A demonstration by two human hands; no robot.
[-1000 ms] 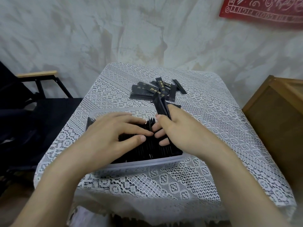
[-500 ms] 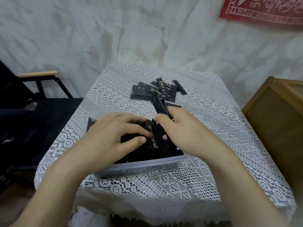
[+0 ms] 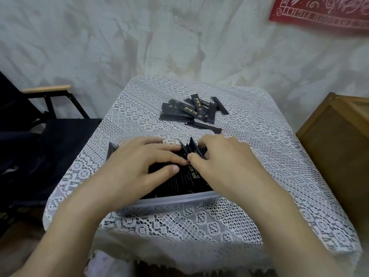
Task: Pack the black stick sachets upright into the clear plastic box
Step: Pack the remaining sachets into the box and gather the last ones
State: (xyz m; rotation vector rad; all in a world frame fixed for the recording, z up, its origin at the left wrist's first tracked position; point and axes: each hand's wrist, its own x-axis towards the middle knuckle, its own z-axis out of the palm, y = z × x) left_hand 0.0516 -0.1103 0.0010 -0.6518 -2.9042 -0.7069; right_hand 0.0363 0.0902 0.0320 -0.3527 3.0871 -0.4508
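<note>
A clear plastic box point(image 3: 175, 201) sits near the table's front edge, packed with upright black stick sachets point(image 3: 180, 183). My left hand point(image 3: 143, 166) lies flat on the packed row with its fingers spread, holding the row back. My right hand point(image 3: 223, 162) is down in the box, with thumb and fingers closed around a small bunch of sachets point(image 3: 191, 147). The tips of that bunch poke up between my two hands. A loose pile of black sachets point(image 3: 189, 111) lies on the cloth behind the box. One more sachet point(image 3: 205, 126) lies just beyond the far rim.
A small table carries a white lace cloth point(image 3: 259, 176). A dark folding chair point(image 3: 40, 136) stands to the left and a wooden cabinet point(image 3: 339, 146) to the right. A pale wall with a red hanging point(image 3: 323, 13) is behind.
My right hand has lowered its bunch of sachets from well above the box down into it, beside the packed row. My left hand has stayed pressed on the row.
</note>
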